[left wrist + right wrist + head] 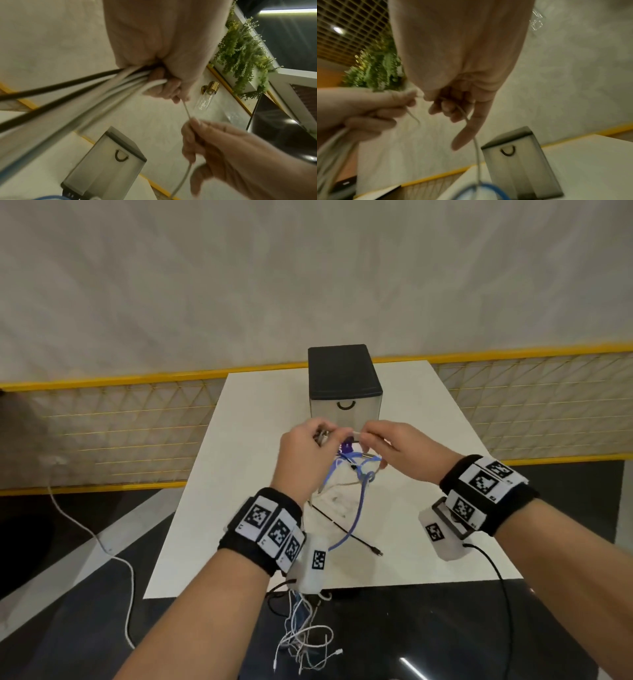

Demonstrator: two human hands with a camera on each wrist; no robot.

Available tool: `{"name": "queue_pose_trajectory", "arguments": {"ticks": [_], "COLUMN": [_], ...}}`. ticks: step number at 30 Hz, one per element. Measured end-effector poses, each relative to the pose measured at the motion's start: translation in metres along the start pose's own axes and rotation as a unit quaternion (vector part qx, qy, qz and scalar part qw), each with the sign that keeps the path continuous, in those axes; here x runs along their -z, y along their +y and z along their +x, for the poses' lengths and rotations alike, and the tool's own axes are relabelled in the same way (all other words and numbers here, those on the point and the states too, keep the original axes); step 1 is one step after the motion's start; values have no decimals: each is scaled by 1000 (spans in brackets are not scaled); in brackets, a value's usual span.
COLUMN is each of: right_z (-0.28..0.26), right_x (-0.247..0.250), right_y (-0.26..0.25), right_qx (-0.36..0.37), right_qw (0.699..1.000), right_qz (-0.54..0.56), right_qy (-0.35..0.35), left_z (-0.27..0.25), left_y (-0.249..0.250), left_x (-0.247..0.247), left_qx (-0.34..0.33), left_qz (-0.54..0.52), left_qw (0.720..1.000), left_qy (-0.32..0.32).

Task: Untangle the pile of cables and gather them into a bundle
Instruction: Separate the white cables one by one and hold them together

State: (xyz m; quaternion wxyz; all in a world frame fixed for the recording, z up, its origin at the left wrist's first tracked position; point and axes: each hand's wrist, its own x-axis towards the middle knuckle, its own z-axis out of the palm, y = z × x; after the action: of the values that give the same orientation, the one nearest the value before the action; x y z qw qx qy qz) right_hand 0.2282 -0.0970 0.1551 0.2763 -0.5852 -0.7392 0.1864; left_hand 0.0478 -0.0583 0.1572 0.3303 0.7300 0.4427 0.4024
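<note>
Cables (346, 484) white, blue, black, tangled above tabletop (239, 474); thin white cable (187, 113) taut between hands; loose ends dangle past front edge.

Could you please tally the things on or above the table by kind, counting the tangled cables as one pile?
Hands: 2 (left hand, right hand)
Wrist bands: 2 (left wrist band, right wrist band)
Drawer box: 1
Cable pile: 1
Total: 6

Two hands (308, 453) — one blue cable (356, 508), one drawer box (344, 386), one table (428, 542).
</note>
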Motion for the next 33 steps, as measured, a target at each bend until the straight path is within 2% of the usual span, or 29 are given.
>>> {"name": "queue_pose_trajectory", "arguments": {"ticks": [3,7,9,11,13,15,17,19,22,25,30,33], "right_z": [-12,-17,-14,-5,8,20,30,36,33,29,37,47], "right_x": [-6,-18,-20,-20,-18,-17,-16,-15,-19,-31,-33,-23], "right_y": [18,42,44,41,33,20,8,8,30,55,77,67], "right_qx": [-72,-154,-171,-153,-84,10,63,68,4,-44,-136,-138], "right_qw": [992,971,958,958,980,994,995,996,1000,999,990,985], "right_qz": [97,179,231,241,175,97,56,44,17,1,-4,9], "right_qy": [-42,-23,1,26,47,47,42,49,17,-7,41,105], "left_z": [5,7,8,5,2,2,7,12,18,20,24,27], "left_y": [-3,-13,-18,-19,-14,-8,-7,-11,-13,-14,-35,-52], "left_x": [16,27,29,26,17,7,1,3,13,23,37,43], "left_qx": [-3,32,58,50,35,36,62,73,71,64,97,123], "left_qz": [-10,-27,-10,-19,-22,21,55,26,-38,-54,-83,-60], "left_qw": [995,982,985,993,999,998,994,996,996,991,975,971], "left_qy": [99,185,164,107,24,-48,-65,-31,48,103,184,198]}}
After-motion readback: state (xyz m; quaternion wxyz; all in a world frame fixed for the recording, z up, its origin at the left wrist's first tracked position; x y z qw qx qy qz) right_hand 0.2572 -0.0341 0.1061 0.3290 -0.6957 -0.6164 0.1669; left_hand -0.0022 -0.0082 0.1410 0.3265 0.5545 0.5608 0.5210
